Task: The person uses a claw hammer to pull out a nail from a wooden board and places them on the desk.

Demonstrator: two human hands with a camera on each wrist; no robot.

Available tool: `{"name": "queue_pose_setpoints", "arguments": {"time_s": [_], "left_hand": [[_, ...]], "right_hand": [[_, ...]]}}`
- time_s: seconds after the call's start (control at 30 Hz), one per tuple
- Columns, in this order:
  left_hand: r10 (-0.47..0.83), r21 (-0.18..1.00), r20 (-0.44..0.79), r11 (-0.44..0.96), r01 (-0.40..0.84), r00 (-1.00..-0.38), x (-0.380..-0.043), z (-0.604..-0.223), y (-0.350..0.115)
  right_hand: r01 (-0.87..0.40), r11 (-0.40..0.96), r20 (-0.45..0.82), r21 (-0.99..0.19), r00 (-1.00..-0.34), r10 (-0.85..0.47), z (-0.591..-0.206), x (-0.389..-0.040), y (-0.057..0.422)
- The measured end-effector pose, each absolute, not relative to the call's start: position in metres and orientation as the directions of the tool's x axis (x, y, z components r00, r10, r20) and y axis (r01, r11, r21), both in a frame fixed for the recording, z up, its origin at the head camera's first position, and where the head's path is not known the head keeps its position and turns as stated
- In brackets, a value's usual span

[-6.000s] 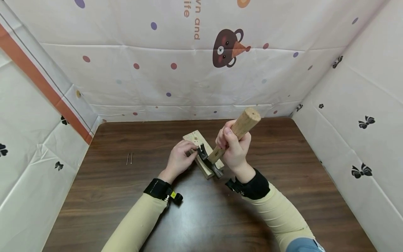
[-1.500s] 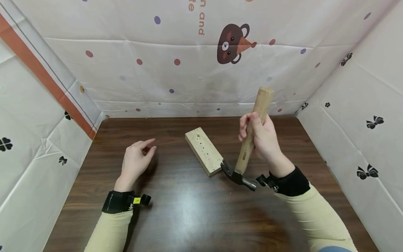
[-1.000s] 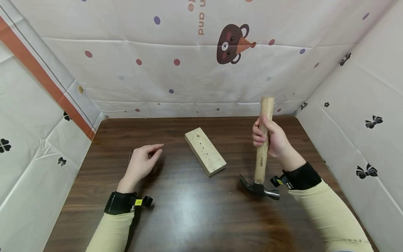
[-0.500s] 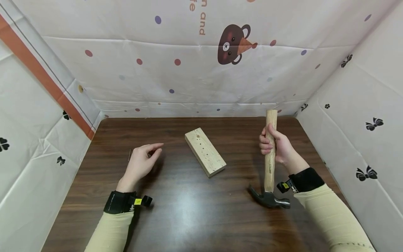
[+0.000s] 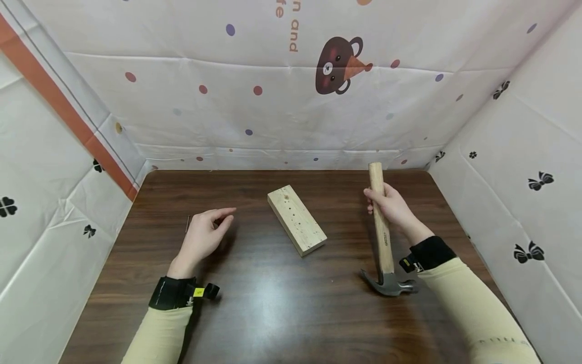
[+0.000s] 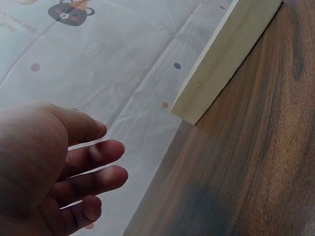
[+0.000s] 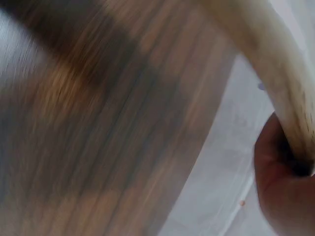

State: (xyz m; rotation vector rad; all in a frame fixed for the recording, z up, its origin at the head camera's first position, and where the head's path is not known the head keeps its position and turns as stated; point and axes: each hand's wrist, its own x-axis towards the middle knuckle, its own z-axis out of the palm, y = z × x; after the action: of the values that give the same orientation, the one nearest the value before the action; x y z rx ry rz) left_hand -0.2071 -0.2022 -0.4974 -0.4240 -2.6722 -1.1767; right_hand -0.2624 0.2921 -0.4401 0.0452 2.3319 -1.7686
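In the head view my right hand (image 5: 388, 205) grips the wooden handle of a claw hammer (image 5: 382, 237) on the right side of the table. The hammer's dark metal head points toward me, low over the tabletop. A pale wooden block (image 5: 297, 220) with a row of small holes lies in the middle. To its left, my left hand (image 5: 202, 235) holds nothing, its fingers relaxed and loosely bent. In the left wrist view those fingers (image 6: 93, 182) hang apart from the block (image 6: 221, 64). The right wrist view shows the handle (image 7: 266, 54) running into my curled hand (image 7: 283, 182).
A thin nail (image 5: 188, 223) lies on the brown wooden table (image 5: 273, 313), partly hidden behind my left hand. White patterned sheets (image 5: 204, 121) stand round the table's back and sides.
The hammer left the block, went right, and its head dropped toward the table; lately its handle tilted left. My left hand moved from the block to the left. The block stays put lately.
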Motion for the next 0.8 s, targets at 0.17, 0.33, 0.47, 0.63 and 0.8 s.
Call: {"name": "queue_pose_setpoints", "arguments": {"time_s": [0.17, 0.33, 0.47, 0.63, 0.8], "left_hand": [[0.186, 0.691, 0.286, 0.639, 0.337, -0.940, -0.207, -0.498, -0.202], [0.185, 0.685, 0.295, 0.643, 0.342, -0.938, -0.205, -0.497, -0.202], [0.188, 0.678, 0.309, 0.643, 0.355, -0.932, -0.205, -0.497, -0.201], [0.183, 0.670, 0.322, 0.649, 0.360, -0.929, -0.205, -0.498, -0.199], [0.185, 0.665, 0.332, 0.649, 0.368, -0.925, -0.205, -0.499, -0.198]], "right_hand": [[0.042, 0.707, -0.130, -0.706, -0.989, -0.071, -0.450, -0.266, 0.287], [-0.027, 0.867, -0.057, -0.497, -0.996, -0.064, -0.462, -0.271, 0.282], [-0.021, 0.891, -0.044, -0.454, -0.998, -0.045, -0.469, -0.274, 0.282], [-0.010, 0.902, -0.060, -0.431, -0.997, -0.040, -0.473, -0.278, 0.281], [0.020, 0.917, -0.106, -0.399, -0.994, -0.024, -0.474, -0.280, 0.279]]}}
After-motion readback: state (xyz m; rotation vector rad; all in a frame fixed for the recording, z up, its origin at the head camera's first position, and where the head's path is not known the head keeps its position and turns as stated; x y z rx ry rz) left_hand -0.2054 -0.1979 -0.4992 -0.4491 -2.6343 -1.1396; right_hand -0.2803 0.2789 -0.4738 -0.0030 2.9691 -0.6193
